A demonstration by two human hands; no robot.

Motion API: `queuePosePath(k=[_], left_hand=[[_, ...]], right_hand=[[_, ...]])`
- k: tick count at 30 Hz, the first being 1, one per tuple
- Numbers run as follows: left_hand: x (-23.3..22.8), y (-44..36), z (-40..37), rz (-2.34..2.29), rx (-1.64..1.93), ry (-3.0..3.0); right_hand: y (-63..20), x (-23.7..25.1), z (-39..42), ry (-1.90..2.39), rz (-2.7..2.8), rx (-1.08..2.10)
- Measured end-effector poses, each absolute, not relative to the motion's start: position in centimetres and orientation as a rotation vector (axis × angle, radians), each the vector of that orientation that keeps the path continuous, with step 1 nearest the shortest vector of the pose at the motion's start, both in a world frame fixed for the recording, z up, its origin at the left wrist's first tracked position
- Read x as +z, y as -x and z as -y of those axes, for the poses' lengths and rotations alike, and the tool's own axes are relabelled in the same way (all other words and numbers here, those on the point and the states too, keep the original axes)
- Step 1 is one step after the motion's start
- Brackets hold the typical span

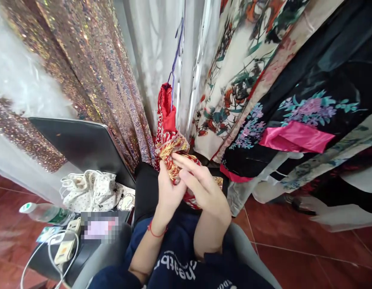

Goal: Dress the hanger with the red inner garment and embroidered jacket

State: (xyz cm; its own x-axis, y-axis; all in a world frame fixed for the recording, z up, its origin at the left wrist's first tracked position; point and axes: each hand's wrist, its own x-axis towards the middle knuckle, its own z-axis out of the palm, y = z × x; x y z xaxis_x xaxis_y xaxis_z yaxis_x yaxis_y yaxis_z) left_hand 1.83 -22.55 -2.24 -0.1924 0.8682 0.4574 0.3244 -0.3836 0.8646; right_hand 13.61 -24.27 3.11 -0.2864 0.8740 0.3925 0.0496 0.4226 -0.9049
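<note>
A red garment (pixel 168 125) with gold and silver embroidery hangs upright from a thin purple hanger (pixel 175 61) and trails down over my lap. Gold fringe-like trim (pixel 165 152) runs across its middle. My left hand (pixel 170 193) is closed on the garment at this trim, thumb pointing up and the other fingers largely hidden. From the right, my right hand (pixel 205 192) pinches the same trim, its index finger stretched across it. Both hands' fingertips nearly meet there. Anything small between them cannot be made out.
To the left, a black chair (pixel 83 148) bears a spotted white cloth bag (pixel 89 190), a plastic bottle (pixel 47 212), a power strip (pixel 67 243) and a white cable (pixel 50 257). Sequined fabric (pixel 104 60) hangs behind. Floral garments (pixel 234 92) and a black embroidered one (pixel 312 84) hang at right.
</note>
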Motion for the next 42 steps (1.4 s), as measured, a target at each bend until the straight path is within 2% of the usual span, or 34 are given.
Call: queuePosePath(k=[4, 9, 12, 16, 22, 27, 31, 34, 38, 42], left_hand=[[-1.7, 0.1, 22.3, -1.363, 1.525, -1.771], [-1.2, 3.1, 22.0, -1.192, 1.416, -1.854], [-1.0, 4.4, 22.3, -0.995, 1.275, -1.879], [-0.3, 5.8, 23.8, -0.853, 1.113, -1.9], [0.2, 7.8, 25.0, -1.122, 1.037, -1.901], [-1.0, 7.8, 23.2, -1.538, 1.186, -1.947], [-2.4, 8.0, 20.5, -1.776, 1.48, -1.89], [-3.4, 9.2, 18.5, -1.871, 1.679, -1.738], [-3.1, 11.1, 17.4, -1.782, 1.785, -1.589], [0.2, 11.6, 18.6, -1.407, 1.747, -1.652]], right_hand=[[-15.7, 1.5, 21.9, 0.819, 1.599, 1.065], [-17.9, -2.7, 17.3, 1.084, 1.601, 0.599], [-17.6, -4.9, 15.1, 0.997, 1.894, 0.658], [-16.5, -6.2, 13.8, 1.02, 2.02, 0.649], [-20.2, -4.9, 16.5, 0.89, 1.85, 0.633], [-22.3, -1.1, 22.5, 1.007, 1.789, 0.627], [-19.3, 1.2, 24.3, 0.948, 1.993, 0.739], [-15.8, 1.4, 23.6, 0.733, 2.15, 0.882], [-12.9, 0.7, 22.5, 0.373, 2.174, 1.012], [-13.1, -0.3, 21.8, 0.021, 2.06, 1.078]])
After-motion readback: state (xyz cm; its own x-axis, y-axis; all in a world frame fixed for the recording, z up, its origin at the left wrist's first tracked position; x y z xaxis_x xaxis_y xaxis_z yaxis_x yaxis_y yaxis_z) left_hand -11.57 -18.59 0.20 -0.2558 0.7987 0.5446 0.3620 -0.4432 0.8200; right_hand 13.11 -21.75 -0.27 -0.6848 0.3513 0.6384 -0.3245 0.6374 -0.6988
